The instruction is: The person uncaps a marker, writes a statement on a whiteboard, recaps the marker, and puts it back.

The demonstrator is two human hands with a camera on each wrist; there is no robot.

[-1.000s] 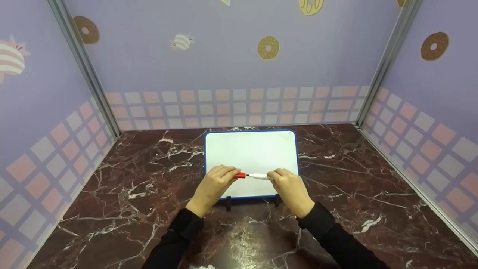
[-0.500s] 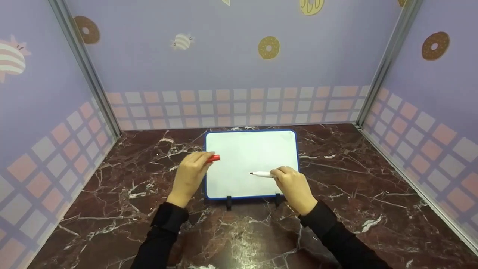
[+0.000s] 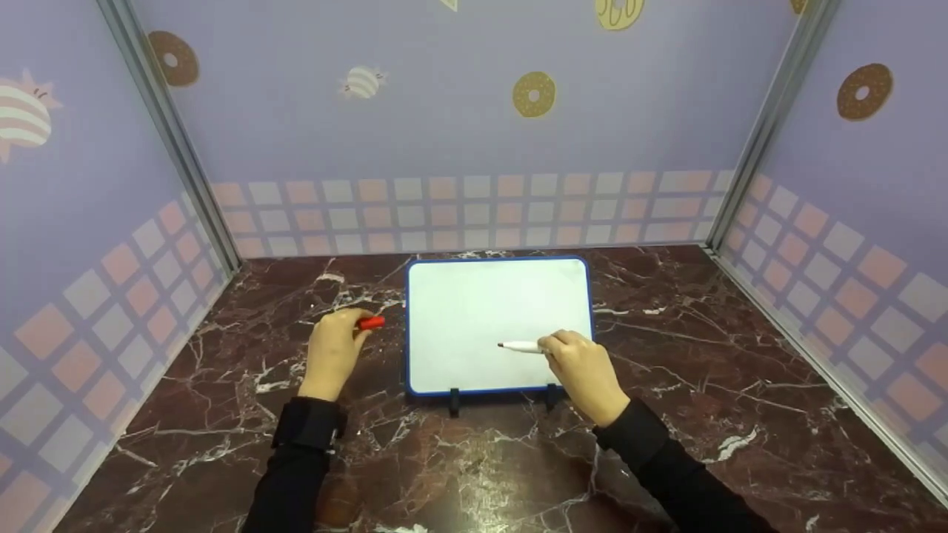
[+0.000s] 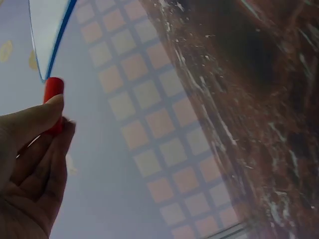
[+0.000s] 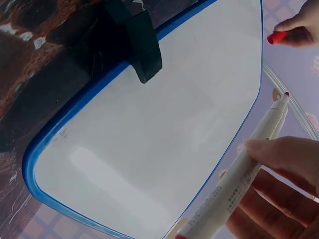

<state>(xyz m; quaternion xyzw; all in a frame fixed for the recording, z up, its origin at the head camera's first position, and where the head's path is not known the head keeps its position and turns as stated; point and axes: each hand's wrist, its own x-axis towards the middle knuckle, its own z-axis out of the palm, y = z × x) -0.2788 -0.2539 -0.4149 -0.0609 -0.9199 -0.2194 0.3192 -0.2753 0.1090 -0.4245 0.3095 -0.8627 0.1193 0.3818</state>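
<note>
1. Red cap [image 3: 372,323]: pinched between thumb and fingers of left hand [image 3: 333,348], off the table [image 3: 222,414], just left of the board [image 3: 489,311] in head view, apart from it. One end sticks out past the thumb in left wrist view.
2. White marker [image 3: 522,346]: grasped by right hand [image 3: 585,370], thumb on one side of the barrel, fingers on the other. Bare dark tip points left toward the cap side. Red bit at the barrel's rear end, small print along the side, too small to read.
3. Marker lies across the lower right part of the board in head view; right wrist view shows its tip past the board's edge, against the wall [image 3: 444,148].
4. Board: white face, blue rim, lower edge in black holders [image 3: 455,403], on dark veined table.
5. Wall: purple, donut prints, pink and white squares along the bottom.
6. Black sleeves [image 3: 292,466] on both arms.
</note>
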